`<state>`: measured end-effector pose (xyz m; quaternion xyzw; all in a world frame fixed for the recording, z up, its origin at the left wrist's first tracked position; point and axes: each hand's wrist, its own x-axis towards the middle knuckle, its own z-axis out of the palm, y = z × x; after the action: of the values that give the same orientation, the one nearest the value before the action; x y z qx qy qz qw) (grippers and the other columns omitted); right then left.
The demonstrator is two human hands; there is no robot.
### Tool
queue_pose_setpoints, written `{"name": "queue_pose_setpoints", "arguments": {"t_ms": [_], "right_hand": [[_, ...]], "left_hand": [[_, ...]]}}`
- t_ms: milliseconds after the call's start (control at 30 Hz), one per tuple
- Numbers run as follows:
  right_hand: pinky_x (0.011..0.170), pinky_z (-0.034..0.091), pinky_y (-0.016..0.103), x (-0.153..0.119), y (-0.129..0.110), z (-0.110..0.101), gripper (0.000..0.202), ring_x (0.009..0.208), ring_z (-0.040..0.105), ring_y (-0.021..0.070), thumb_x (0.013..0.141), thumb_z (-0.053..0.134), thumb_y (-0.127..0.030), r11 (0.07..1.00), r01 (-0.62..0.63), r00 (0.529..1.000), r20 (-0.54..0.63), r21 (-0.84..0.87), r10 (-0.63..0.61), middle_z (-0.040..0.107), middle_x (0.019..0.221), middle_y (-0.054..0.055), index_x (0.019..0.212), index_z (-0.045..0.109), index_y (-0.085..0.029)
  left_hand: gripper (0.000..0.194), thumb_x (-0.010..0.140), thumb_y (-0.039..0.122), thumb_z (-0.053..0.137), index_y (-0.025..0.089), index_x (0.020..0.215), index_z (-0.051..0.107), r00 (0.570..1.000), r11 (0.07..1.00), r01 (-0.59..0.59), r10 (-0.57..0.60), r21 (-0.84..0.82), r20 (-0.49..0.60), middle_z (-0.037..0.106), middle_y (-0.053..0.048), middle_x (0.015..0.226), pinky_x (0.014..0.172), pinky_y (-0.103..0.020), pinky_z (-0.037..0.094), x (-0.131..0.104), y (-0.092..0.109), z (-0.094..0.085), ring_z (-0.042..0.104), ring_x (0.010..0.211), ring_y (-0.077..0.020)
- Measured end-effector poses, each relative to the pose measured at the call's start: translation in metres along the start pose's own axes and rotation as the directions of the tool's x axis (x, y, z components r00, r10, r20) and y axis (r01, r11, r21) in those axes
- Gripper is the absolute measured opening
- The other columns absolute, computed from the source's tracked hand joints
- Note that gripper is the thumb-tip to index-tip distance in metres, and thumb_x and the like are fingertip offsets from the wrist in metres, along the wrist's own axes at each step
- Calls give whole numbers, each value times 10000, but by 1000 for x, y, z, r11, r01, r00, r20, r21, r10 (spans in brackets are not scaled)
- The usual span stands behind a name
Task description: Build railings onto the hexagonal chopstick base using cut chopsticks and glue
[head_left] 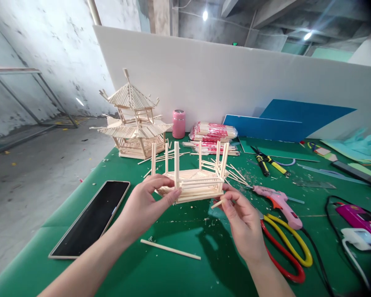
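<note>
A small wooden stick frame, with a slatted floor, upright posts and low rails, is held up in front of me. My left hand grips its left front corner between thumb and fingers, by a post. At the right front corner, my right hand pinches a short wooden stick between thumb and forefinger; whether its other fingers touch the frame I cannot tell. A longer loose stick lies on the green table below the hands. Behind the frame, more loose sticks are scattered.
A stick pagoda model stands at the back left, beside a pink jar and bagged sticks. A phone lies left. On the right are a pink glue gun, red-and-yellow scissors, pliers and cables.
</note>
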<state>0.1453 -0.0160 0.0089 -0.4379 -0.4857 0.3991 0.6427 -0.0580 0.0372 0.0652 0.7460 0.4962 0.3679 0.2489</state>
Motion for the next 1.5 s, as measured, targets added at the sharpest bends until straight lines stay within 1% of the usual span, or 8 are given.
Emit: {"name": "queue_pose_setpoints", "arguments": {"t_ms": [67, 133, 233, 367, 500, 700, 900, 1500], "right_hand": [[845, 419, 239, 0, 0, 1, 56, 1047, 502, 153, 841, 526, -254, 1000, 6, 1000, -4, -3, -6, 499, 1157, 22, 832, 576, -230], [848, 418, 236, 0, -1, 1, 69, 1069, 490, 158, 841, 525, -256, 1000, 6, 1000, -5, -21, -6, 511, 1137, 29, 819, 580, -222], [853, 423, 252, 0, -3, 3, 76, 1073, 490, 166, 836, 528, -261, 999, 0, 1000, -18, -33, -1, 512, 1134, 38, 812, 584, -216], [849, 431, 278, -1, -5, 4, 79, 1045, 509, 172, 825, 537, -268, 999, -3, 999, -36, -38, 1, 512, 1129, 46, 800, 588, -213], [825, 444, 295, -1, -5, 5, 94, 1044, 506, 194, 814, 544, -272, 1000, -11, 999, -39, -28, 10, 522, 1100, 65, 783, 599, -202], [745, 460, 249, -3, -5, 7, 101, 968, 537, 171, 818, 536, -280, 1000, -20, 1000, -12, -1, 20, 498, 1113, 68, 790, 581, -195], [698, 454, 212, -6, -2, 7, 89, 962, 532, 153, 829, 530, -275, 1000, -28, 999, 23, -5, 28, 481, 1111, 59, 808, 580, -204], [793, 439, 278, -7, 4, 6, 121, 1022, 506, 197, 823, 529, -299, 998, -58, 998, 14, -9, 58, 484, 1127, 73, 802, 592, -199]], "left_hand": [[159, 727, 341, 614, 189, 772, 611, 973, 983, -89, 120, 161, -196, 623, -28, 816, 715, -311, 437, -7, 0, 2, 572, 797, -190], [92, 724, 257, 631, 179, 737, 583, 897, 922, -217, 318, 321, -307, 610, -27, 766, 688, -314, 429, -16, 4, 6, 558, 742, -178], [59, 736, 152, 620, 186, 719, 575, 782, 786, -420, 567, 454, -258, 613, -8, 693, 663, -306, 394, -24, 14, 14, 535, 704, -168], [119, 793, 113, 538, 167, 875, 605, 718, 640, -492, 682, 591, -140, 629, -12, 664, 647, -313, 346, -25, 22, 29, 494, 670, -170], [180, 825, 101, 465, 93, 932, 610, 738, 493, -464, 675, 736, 13, 577, -13, 560, 599, -322, 304, -21, 28, 40, 461, 591, -172], [227, 820, 73, 409, 95, 876, 628, 773, 382, -419, 626, 823, 103, 530, -6, 499, 541, -314, 275, -14, 43, 45, 475, 518, -166], [244, 757, 29, 422, 149, 616, 581, 816, 323, -393, 554, 861, 165, 512, -5, 456, 541, -315, 298, -10, 51, 46, 498, 480, -170], [304, 788, 34, 357, 165, 557, 507, 814, 397, -403, 567, 824, 125, 495, -22, 454, 516, -325, 257, -11, 48, 49, 465, 433, -177]]}}
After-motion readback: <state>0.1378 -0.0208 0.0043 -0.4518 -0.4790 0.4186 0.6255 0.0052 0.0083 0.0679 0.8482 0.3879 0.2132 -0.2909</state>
